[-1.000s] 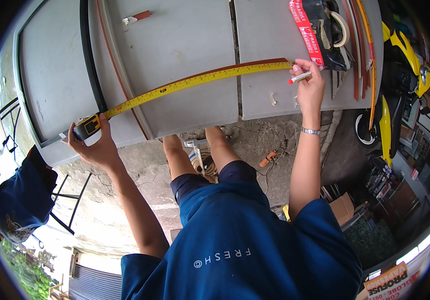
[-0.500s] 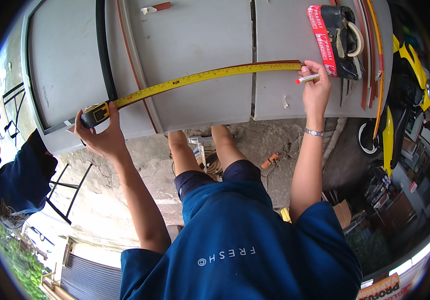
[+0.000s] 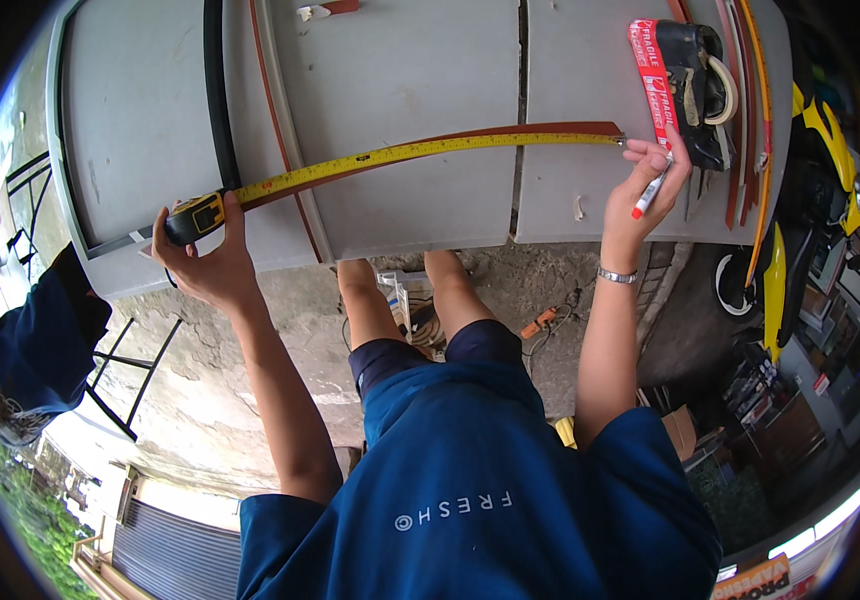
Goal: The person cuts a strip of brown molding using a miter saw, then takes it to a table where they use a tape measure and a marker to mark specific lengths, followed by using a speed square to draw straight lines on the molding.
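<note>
My left hand (image 3: 212, 262) is closed around a black and yellow tape measure (image 3: 195, 217) near the left front edge of a grey panelled tabletop (image 3: 400, 210). From its case the yellow blade (image 3: 430, 148) stretches rightward across the panels. A thin reddish-brown strip (image 3: 575, 129) lies along the blade, partly hidden beneath it. Just right of the blade's metal end hook, my right hand (image 3: 635, 205) holds a white marker with a red end (image 3: 654, 186), its red end toward me. The fingertips are close to the hook; whether they touch it, I cannot tell.
A black bundle with red-and-white tape (image 3: 695, 95) and a tape roll (image 3: 722, 90) lies at the right. Beside it are long reddish strips (image 3: 747, 130). A black frame bar (image 3: 218, 100) crosses the left panels. Another person (image 3: 30, 350) is at far left; an orange tool (image 3: 539, 322) lies on the floor.
My right hand has shifted right from the blade's end, and the marker has swung from nearly level to steeply slanted. My left hand keeps its hold on the tape measure. The view has shifted slightly.
</note>
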Motion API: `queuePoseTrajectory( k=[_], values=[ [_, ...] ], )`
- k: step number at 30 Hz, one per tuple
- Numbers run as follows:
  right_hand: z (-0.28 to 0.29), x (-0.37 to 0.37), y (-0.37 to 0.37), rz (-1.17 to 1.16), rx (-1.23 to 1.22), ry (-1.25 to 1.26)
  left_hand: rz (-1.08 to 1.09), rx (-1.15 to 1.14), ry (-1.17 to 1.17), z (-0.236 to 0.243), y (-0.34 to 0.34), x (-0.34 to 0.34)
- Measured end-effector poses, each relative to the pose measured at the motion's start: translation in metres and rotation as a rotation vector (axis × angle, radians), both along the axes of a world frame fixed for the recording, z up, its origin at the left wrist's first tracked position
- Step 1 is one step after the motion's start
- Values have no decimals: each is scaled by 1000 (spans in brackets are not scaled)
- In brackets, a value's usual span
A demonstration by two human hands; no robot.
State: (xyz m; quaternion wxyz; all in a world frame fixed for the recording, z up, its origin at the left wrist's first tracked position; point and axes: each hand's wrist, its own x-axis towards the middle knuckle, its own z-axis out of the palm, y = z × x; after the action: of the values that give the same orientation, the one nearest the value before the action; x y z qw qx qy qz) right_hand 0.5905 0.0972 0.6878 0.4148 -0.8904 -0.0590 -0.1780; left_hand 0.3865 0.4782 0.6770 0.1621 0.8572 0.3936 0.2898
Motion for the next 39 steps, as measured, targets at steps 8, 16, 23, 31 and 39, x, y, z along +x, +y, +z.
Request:
queuePoseTrajectory(
  k=[8, 16, 23, 31, 39],
  values=[
    [5, 6, 8, -48, 132, 10, -40, 31, -28, 3, 1, 3],
    [-8, 27, -36, 47, -106, 257, -27, 66, 5, 7, -3, 2],
    [-24, 29, -41, 170, -44, 361, -55, 50, -30, 6, -4, 2],
    [-30, 24, -35, 129, -11, 355, -28, -67, -17, 7, -66, 42],
    [-32, 23, -38, 164, -61, 323, -19, -86, 22, 4, -100, 58]
  ],
)
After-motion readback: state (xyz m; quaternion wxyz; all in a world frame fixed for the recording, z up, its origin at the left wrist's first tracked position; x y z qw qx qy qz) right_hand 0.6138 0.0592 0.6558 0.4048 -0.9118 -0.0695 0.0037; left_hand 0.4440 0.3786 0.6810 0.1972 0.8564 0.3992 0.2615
